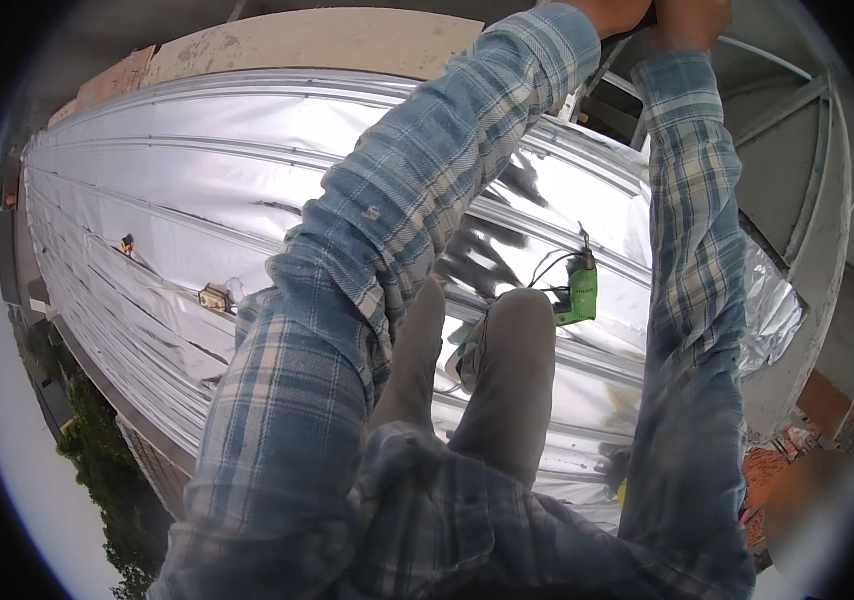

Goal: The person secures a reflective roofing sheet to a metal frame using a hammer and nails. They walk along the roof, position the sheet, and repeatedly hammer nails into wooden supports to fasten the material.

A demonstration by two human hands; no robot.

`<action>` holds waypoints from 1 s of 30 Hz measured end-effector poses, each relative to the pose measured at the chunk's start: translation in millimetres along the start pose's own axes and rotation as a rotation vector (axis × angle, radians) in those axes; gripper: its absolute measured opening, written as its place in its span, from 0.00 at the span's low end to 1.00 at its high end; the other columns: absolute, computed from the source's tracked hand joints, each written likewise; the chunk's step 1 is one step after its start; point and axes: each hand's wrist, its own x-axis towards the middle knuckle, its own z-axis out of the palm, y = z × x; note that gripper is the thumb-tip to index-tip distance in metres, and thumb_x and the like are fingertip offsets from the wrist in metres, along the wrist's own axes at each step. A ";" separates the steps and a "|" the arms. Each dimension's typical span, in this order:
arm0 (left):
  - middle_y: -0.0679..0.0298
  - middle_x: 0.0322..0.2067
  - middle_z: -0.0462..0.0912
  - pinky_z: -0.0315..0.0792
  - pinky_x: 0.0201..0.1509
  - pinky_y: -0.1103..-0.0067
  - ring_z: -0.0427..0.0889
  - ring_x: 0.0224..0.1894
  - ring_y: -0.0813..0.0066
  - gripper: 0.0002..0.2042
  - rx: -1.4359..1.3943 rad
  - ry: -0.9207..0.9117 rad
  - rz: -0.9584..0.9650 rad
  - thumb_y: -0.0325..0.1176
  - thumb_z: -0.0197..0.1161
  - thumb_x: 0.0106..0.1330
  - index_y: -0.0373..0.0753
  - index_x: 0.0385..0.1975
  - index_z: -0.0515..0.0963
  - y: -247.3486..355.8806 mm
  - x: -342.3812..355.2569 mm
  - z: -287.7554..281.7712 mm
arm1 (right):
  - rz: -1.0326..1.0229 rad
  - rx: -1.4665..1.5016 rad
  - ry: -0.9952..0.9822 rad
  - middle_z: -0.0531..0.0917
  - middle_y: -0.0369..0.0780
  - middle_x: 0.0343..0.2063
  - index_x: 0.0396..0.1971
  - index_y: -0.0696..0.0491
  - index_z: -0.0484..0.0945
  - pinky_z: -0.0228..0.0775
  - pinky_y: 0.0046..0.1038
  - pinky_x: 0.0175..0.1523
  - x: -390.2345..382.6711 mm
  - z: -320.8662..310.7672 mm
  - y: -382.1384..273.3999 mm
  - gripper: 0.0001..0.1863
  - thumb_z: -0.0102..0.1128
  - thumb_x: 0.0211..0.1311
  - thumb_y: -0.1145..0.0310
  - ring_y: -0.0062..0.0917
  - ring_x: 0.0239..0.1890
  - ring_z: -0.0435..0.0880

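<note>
The sheeting [197, 180] spreads across the middle of the frame, with the ledge [317, 45] along its upper side and the trees [97, 450] beyond it at lower left. On the sheeting, right of centre, lies the drill [581, 293], between the legs [512, 380] and the right sleeve [692, 230]. A small boxy item [215, 297] sits on the sheeting, left of the left sleeve [387, 200]. The left hand [609, 13] and right hand [692, 22] are side by side at the top edge, right of centre.

Left grip [617, 13] and right [693, 23] reach out, perhaps curled
</note>
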 end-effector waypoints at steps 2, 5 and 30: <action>0.50 0.19 0.76 0.69 0.30 0.64 0.77 0.23 0.53 0.11 -0.030 -0.027 -0.090 0.37 0.50 0.64 0.35 0.26 0.70 -4.1 -8.1 4.6 | 0.155 0.077 -0.040 0.79 0.45 0.33 0.38 0.62 0.71 0.70 0.28 0.40 -8.6 10.1 9.4 0.16 0.59 0.53 0.67 0.27 0.36 0.79; 0.50 0.19 0.76 0.69 0.29 0.66 0.77 0.23 0.54 0.11 -0.021 -0.121 -0.287 0.37 0.52 0.63 0.34 0.27 0.70 12.7 -5.5 -15.6 | 0.223 0.178 -0.116 0.78 0.44 0.33 0.34 0.61 0.70 0.71 0.29 0.40 -4.7 24.6 30.9 0.13 0.57 0.54 0.68 0.29 0.34 0.79; 0.51 0.43 0.76 0.67 0.52 0.69 0.73 0.49 0.58 0.21 0.612 -0.499 -1.600 0.40 0.56 0.58 0.39 0.50 0.68 45.1 -327.7 -447.1 | 0.168 -0.289 -0.181 0.79 0.41 0.21 0.21 0.60 0.73 0.72 0.25 0.34 -22.7 66.2 3.7 0.13 0.52 0.57 0.65 0.26 0.26 0.78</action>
